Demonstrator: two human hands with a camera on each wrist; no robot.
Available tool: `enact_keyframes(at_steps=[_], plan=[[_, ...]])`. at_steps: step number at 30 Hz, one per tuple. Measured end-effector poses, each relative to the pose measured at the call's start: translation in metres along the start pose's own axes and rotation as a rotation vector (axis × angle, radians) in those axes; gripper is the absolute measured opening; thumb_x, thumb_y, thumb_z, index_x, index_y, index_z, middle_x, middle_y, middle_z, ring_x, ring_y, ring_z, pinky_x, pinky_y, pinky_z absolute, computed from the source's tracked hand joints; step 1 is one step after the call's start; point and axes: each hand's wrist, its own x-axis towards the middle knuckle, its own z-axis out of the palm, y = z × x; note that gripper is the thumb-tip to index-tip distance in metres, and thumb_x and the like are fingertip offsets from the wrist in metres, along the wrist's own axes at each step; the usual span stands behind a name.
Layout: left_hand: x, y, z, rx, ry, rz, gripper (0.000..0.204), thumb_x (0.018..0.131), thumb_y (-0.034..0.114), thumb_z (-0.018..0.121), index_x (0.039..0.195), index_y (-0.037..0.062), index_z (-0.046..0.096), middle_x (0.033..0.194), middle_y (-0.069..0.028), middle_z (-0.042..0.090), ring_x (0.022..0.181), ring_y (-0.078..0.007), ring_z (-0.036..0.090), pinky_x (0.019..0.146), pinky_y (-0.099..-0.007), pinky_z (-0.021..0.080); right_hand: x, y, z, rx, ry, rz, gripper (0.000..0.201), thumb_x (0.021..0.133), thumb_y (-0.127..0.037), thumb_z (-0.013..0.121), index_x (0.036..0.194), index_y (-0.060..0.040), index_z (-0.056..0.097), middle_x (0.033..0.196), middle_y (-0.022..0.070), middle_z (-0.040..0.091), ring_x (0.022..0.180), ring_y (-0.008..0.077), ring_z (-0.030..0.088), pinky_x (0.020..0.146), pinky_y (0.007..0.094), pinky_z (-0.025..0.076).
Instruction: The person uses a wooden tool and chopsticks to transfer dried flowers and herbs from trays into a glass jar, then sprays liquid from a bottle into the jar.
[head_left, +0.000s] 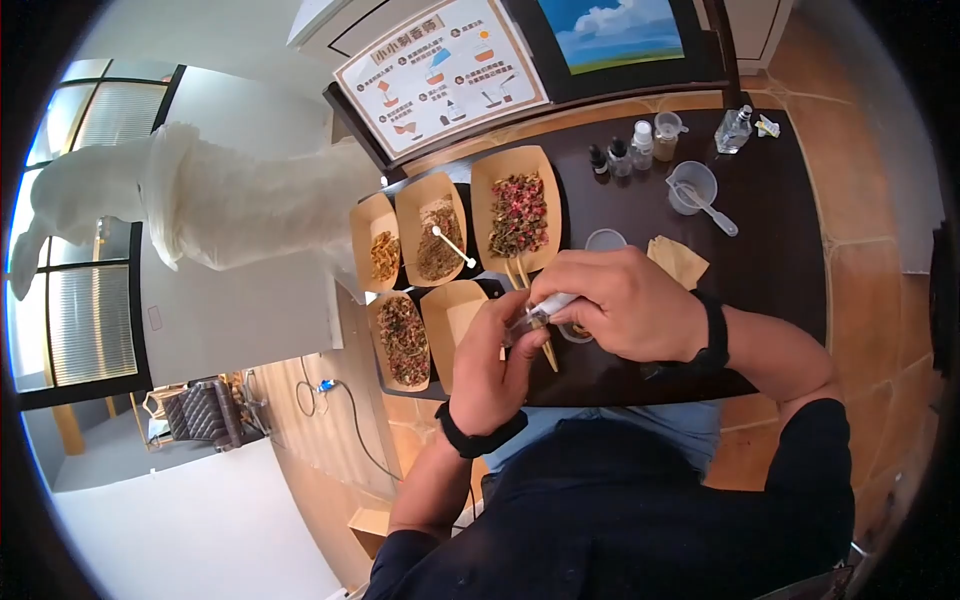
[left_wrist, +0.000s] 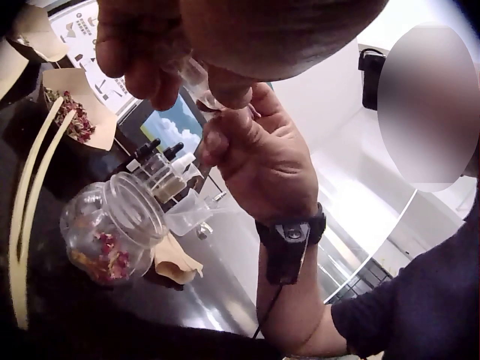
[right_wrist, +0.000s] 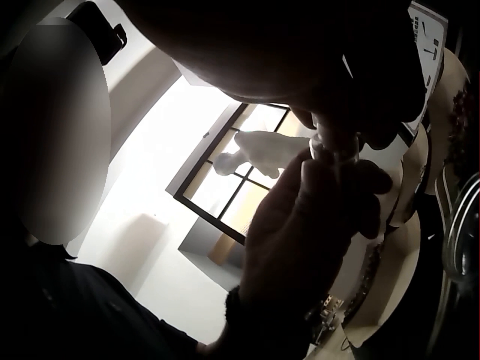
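Note:
My left hand (head_left: 484, 362) grips a small clear bottle (head_left: 520, 328) in front of my body. At its white top (head_left: 556, 302), the fingertips of my right hand (head_left: 628, 305) pinch. Both hands meet around this bottle, and their fingers hide part of it. Beneath them stands a round clear jar (left_wrist: 105, 236) with dried petals and bits of flower at its bottom, mostly covered by the hands in the head view. A pair of wooden tongs (head_left: 549, 352) lies beside the jar. A round clear lid (head_left: 605, 240) is on the table behind the right hand.
Paper trays hold dried rose petals (head_left: 520, 215), brown herbs (head_left: 437, 245) and other dried flowers (head_left: 403, 340). Dropper bottles (head_left: 619, 158), a measuring cup (head_left: 690, 188) with a white spoon, and a glass bottle (head_left: 733, 130) stand farther back. A brown paper filter (head_left: 678, 262) lies nearer.

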Motion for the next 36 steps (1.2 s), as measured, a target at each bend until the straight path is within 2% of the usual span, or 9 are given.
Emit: enact_keyframes(at_steps=[6, 9, 13, 15, 18, 22, 25, 31, 36], plan=[[-0.003, 0.001, -0.003, 0.050, 0.007, 0.044, 0.042, 0.097, 0.005, 0.078, 0.135, 0.0001, 0.064, 0.110, -0.0183, 0.070, 0.096, -0.0338, 0.072, 0.084, -0.0406, 0.057, -0.003, 0.010, -0.002, -0.090, 0.034, -0.016, 0.027, 0.093, -0.026, 0.084, 0.094, -0.0020, 0.071, 0.082, 0.0143, 0.073, 0.075, 0.0366, 0.073, 0.067, 0.0437, 0.055], [-0.004, 0.004, -0.003, 0.051, -0.011, 0.066, 0.041, 0.097, 0.006, 0.078, 0.135, -0.0004, 0.063, 0.111, -0.0180, 0.070, 0.096, -0.0337, 0.072, 0.084, -0.0407, 0.057, -0.001, 0.008, -0.004, -0.383, -0.008, -0.008, 0.056, 0.094, -0.057, 0.080, 0.075, -0.0068, 0.063, 0.064, 0.0130, 0.065, 0.056, 0.0380, 0.065, 0.053, 0.0441, 0.049], [-0.003, 0.003, -0.001, 0.024, -0.008, 0.010, 0.040, 0.097, 0.007, 0.077, 0.134, -0.0006, 0.063, 0.110, -0.0170, 0.070, 0.096, -0.0322, 0.072, 0.085, -0.0397, 0.057, -0.003, 0.001, -0.004, -0.313, -0.064, 0.033, 0.046, 0.098, -0.048, 0.080, 0.092, -0.0041, 0.068, 0.083, 0.0154, 0.070, 0.070, 0.0380, 0.070, 0.061, 0.0436, 0.053], [-0.004, -0.002, 0.000, 0.032, 0.023, 0.036, 0.040, 0.098, 0.007, 0.077, 0.135, -0.0005, 0.063, 0.109, -0.0166, 0.070, 0.095, -0.0312, 0.072, 0.085, -0.0392, 0.057, -0.006, -0.004, 0.005, -0.085, 0.089, -0.122, 0.037, 0.102, -0.034, 0.077, 0.119, -0.0025, 0.065, 0.112, 0.0179, 0.069, 0.089, 0.0398, 0.073, 0.072, 0.0437, 0.057], [-0.006, -0.005, 0.000, 0.012, 0.029, 0.008, 0.041, 0.099, 0.007, 0.077, 0.137, -0.0003, 0.062, 0.108, -0.0161, 0.069, 0.095, -0.0293, 0.071, 0.086, -0.0383, 0.056, -0.006, 0.012, 0.011, 0.001, -0.057, -0.203, 0.056, 0.096, -0.022, 0.079, 0.139, 0.0002, 0.050, 0.128, 0.0238, 0.057, 0.106, 0.0443, 0.071, 0.079, 0.0473, 0.058], [-0.005, -0.003, 0.000, 0.023, 0.026, 0.022, 0.042, 0.099, 0.007, 0.076, 0.138, -0.0001, 0.062, 0.108, -0.0161, 0.069, 0.095, -0.0288, 0.070, 0.086, -0.0376, 0.056, -0.007, 0.005, 0.012, 0.082, 0.026, -0.079, 0.044, 0.098, -0.024, 0.077, 0.130, -0.0014, 0.057, 0.119, 0.0221, 0.063, 0.101, 0.0450, 0.071, 0.078, 0.0468, 0.058], [-0.004, -0.002, 0.000, 0.028, 0.018, 0.040, 0.042, 0.099, 0.006, 0.077, 0.137, 0.0001, 0.062, 0.107, -0.0161, 0.069, 0.094, -0.0288, 0.070, 0.086, -0.0375, 0.056, -0.007, 0.004, 0.004, -0.095, -0.005, 0.029, 0.034, 0.098, -0.022, 0.081, 0.122, -0.0049, 0.064, 0.103, 0.0141, 0.069, 0.078, 0.0415, 0.071, 0.068, 0.0436, 0.056], [-0.005, -0.004, 0.000, 0.023, 0.029, 0.017, 0.041, 0.097, 0.005, 0.078, 0.135, 0.0001, 0.063, 0.106, -0.0158, 0.069, 0.093, -0.0294, 0.069, 0.085, -0.0377, 0.056, -0.005, 0.009, 0.016, 0.024, 0.097, -0.187, 0.031, 0.099, -0.024, 0.079, 0.118, -0.0034, 0.064, 0.103, 0.0174, 0.068, 0.080, 0.0409, 0.071, 0.066, 0.0431, 0.054], [-0.004, 0.001, -0.002, 0.007, -0.005, 0.009, 0.042, 0.095, 0.002, 0.078, 0.134, 0.0001, 0.063, 0.107, -0.0159, 0.069, 0.092, -0.0298, 0.069, 0.085, -0.0377, 0.056, -0.006, -0.002, 0.005, -0.054, -0.027, 0.034, 0.028, 0.104, -0.028, 0.071, 0.111, -0.0035, 0.060, 0.093, 0.0201, 0.072, 0.088, 0.0459, 0.073, 0.072, 0.0527, 0.056]])
